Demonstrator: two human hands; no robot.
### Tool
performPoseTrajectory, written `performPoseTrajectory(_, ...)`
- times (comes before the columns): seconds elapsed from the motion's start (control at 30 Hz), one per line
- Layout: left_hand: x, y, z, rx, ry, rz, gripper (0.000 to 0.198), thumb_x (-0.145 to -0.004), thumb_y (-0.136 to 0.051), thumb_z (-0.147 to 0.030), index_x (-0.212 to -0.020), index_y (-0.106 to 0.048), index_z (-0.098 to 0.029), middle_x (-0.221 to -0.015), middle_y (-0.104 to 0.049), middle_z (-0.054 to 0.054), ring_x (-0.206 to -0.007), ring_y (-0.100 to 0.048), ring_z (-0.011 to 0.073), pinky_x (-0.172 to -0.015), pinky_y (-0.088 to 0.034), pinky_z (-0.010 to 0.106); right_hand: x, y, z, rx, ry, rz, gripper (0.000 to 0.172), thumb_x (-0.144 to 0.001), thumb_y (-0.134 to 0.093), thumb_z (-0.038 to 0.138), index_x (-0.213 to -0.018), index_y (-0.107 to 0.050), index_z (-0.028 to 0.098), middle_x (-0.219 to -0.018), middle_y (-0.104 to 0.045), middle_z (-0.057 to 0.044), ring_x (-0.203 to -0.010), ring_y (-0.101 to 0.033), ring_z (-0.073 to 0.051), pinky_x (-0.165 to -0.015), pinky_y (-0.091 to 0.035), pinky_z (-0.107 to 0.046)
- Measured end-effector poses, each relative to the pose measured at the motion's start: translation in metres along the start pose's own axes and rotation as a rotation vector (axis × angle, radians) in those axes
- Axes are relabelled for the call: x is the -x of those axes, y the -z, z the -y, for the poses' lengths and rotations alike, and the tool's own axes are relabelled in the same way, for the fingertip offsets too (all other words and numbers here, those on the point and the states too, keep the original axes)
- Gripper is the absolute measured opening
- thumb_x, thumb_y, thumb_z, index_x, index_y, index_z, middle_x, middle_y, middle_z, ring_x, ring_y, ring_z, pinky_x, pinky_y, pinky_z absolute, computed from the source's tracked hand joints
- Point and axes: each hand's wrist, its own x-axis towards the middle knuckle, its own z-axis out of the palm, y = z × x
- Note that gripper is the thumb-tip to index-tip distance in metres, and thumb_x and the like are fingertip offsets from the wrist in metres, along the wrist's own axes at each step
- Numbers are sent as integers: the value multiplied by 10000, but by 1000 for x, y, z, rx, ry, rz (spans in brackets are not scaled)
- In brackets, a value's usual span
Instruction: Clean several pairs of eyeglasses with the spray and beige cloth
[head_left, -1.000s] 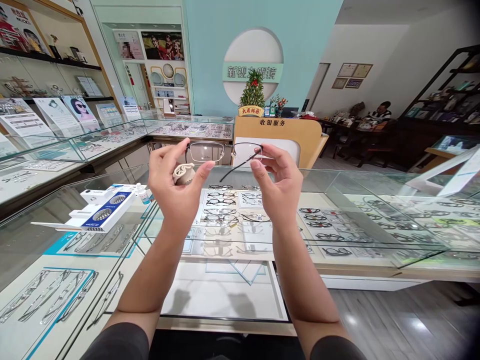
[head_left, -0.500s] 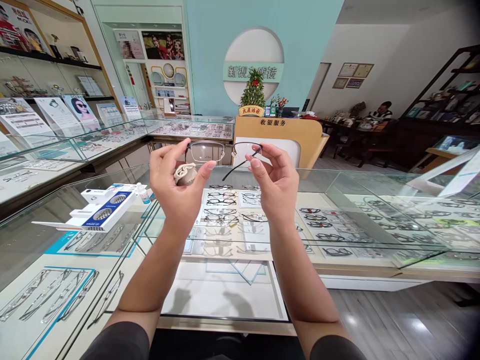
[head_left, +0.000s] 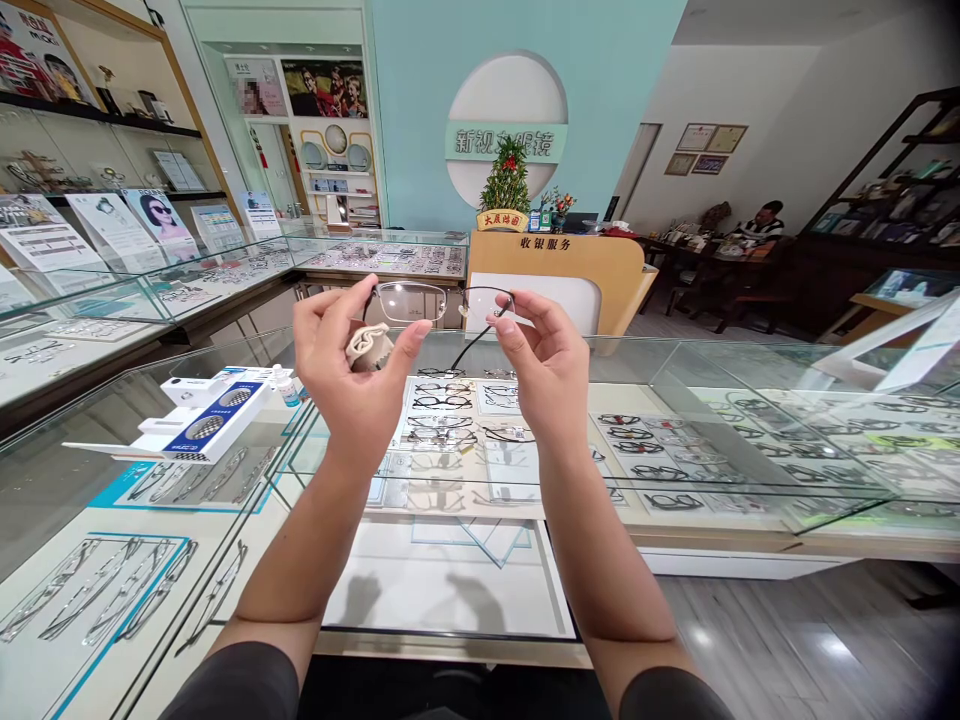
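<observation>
A pair of dark, thin-framed eyeglasses is held up over the glass counter, between both hands. My left hand grips the frame's left end with the fingers, and a bunched beige cloth is tucked in the same palm. At the other end, my right hand pinches the glasses near the hinge with thumb and fingers. One dark temple arm slants down and left from the right hand. The other temple is mostly hidden by my left hand.
Glass display cases with rows of eyeglasses surround me. A blue-and-white box and a small bottle stand on the left counter. Below my hands lies a pulled-out white drawer. A person sits beyond the wooden cash desk.
Both hands and the glasses have shifted slightly left. The right hand moved a little more, and the visible temple arm now hangs at a slightly different angle.
</observation>
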Motion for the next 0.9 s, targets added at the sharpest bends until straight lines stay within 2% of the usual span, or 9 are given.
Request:
performPoseTrajectory(0.13, 0, 0, -2, -1, 6, -8, 591, -915, -926, -633, -1383, -795, -296, -1235, -660, 92, -1156, -713, 276, -962, -653, 437, 0, 0, 0, -65, -35, -12, 451, -1006, -832, 573, -1359, -756, 302, -1410, -822, -103, -1227, -834, -268, -1079, -719, -479)
performPoseTrajectory(0.53, 2, -1, 6, 36, 18, 22, 699, -890, -905, -725, -1423, -773, -292, -1306, -635, 103, -1274, -670, 310, -1024, -648, 466, -1, -2, -3, -75, -47, -2, 572, -925, -926, 569, -1401, -746, 306, -1477, -811, -109, -1251, -826, -274, -1110, -703, -484)
performPoseTrajectory(0.7, 1, -4, 8, 73, 57, 37, 677, -905, -904, -706, -1432, -779, -300, -1308, -656, 84, -1199, -713, 273, -1039, -641, 447, 0, -1, 0, 12, 20, -47, 516, -958, -895, 523, -1411, -749, 324, -1443, -808, -89, -1194, -823, -267, -1088, -686, -497)
performPoseTrajectory(0.9, 0, -9, 15, 215, 142, 122, 568, -946, -919, -583, -1434, -802, -316, -1344, -732, 82, -1277, -732, 278, -1128, -609, 438, 4, 1, 10, 184, 143, -150, 463, -1000, -848, 482, -1436, -738, 373, -1438, -791, -65, -1183, -797, -272, -1023, -670, -503)
